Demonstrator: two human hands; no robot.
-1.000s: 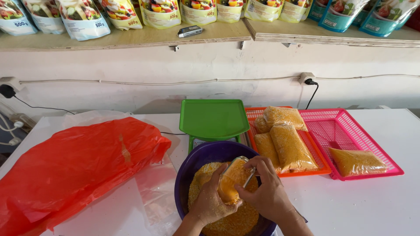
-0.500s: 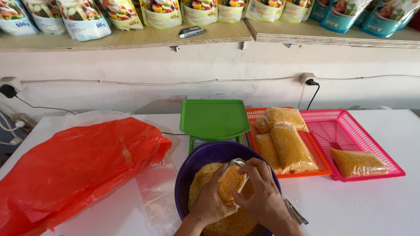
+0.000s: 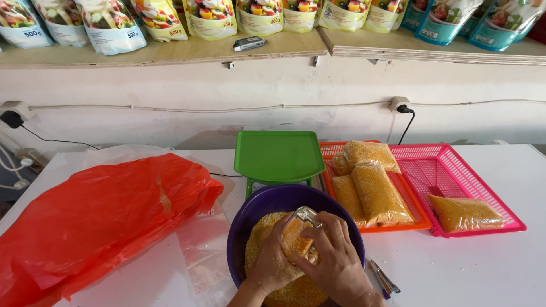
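A purple bowl (image 3: 259, 211) full of orange-yellow crumbs (image 3: 263, 227) stands at the table's near edge. Over the crumbs, my left hand (image 3: 273, 264) and my right hand (image 3: 336, 261) together grip a small clear plastic bag (image 3: 297, 234) partly filled with crumbs. Its open mouth points up and away from me. Just behind the bowl stands a scale with a green square pan (image 3: 278, 156).
A big red plastic bag (image 3: 96, 219) lies at the left, with clear bags (image 3: 202, 250) beside the bowl. Right of the scale, an orange tray (image 3: 418, 219) carries three filled packets and a pink basket (image 3: 449, 170) holds one. Printed pouches line the shelf (image 3: 170, 54) above.
Both hands sank lower into the bowl with the clear bag, and its mouth tilted more upright. Nothing else on the table has moved.
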